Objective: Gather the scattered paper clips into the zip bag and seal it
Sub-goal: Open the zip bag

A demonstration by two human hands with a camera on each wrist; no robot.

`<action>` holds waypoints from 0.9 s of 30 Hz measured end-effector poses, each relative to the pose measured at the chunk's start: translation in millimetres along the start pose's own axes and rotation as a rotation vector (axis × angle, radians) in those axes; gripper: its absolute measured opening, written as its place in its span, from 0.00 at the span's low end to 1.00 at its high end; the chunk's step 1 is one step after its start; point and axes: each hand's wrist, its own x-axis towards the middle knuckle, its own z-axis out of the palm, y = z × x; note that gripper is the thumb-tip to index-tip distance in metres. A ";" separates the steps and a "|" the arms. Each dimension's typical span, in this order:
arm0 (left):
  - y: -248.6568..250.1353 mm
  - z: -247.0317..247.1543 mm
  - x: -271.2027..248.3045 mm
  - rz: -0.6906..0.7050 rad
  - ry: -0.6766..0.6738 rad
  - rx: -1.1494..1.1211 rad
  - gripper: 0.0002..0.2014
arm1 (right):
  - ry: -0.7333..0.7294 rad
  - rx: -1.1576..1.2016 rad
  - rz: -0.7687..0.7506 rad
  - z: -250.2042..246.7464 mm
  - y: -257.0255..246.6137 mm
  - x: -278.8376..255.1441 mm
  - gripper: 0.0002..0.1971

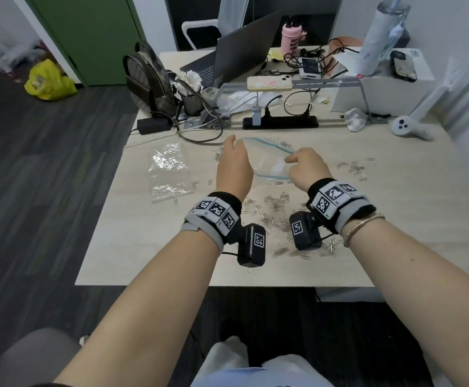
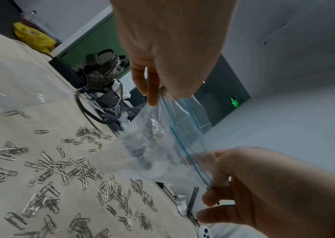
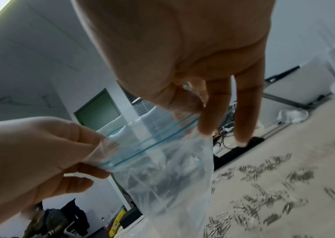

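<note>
A clear zip bag [image 1: 269, 160] with a blue zip line hangs over the table, its mouth stretched between both hands. My left hand [image 1: 234, 145] pinches the left end of the bag's top edge [image 2: 162, 96]. My right hand [image 1: 294, 160] pinches the right end [image 3: 191, 116]. In the left wrist view the right hand [image 2: 219, 185] holds the far end of the zip line. Silver paper clips [image 1: 278, 208] lie scattered on the table under and around the bag [image 2: 60, 169] [image 3: 264, 201]. Whether clips lie inside the bag I cannot tell.
A crumpled clear plastic sheet [image 1: 169, 171] lies left of the hands. A black power strip [image 1: 280, 122] with cables runs behind the bag. A backpack [image 1: 149, 79], a laptop [image 1: 236, 57] and a white controller [image 1: 406, 128] crowd the back of the table [image 1: 144, 261].
</note>
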 end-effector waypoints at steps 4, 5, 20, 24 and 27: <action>-22.9 -9.4 8.1 0.010 -0.052 0.018 0.17 | 0.002 0.105 -0.122 15.5 -14.3 4.8 0.27; -30.4 -11.7 10.0 0.010 -0.075 0.036 0.16 | 0.027 0.107 -0.142 17.6 -18.2 6.4 0.27; -79.6 -46.8 32.4 -0.252 -0.151 0.225 0.13 | 0.014 0.001 -0.073 59.9 -77.6 33.0 0.24; -90.9 -52.6 42.1 -0.129 -0.063 0.128 0.13 | -0.041 0.112 -0.102 64.8 -77.0 45.8 0.25; -96.5 -52.5 53.6 0.069 0.125 0.053 0.28 | 0.096 0.226 -0.266 58.8 -85.4 51.0 0.29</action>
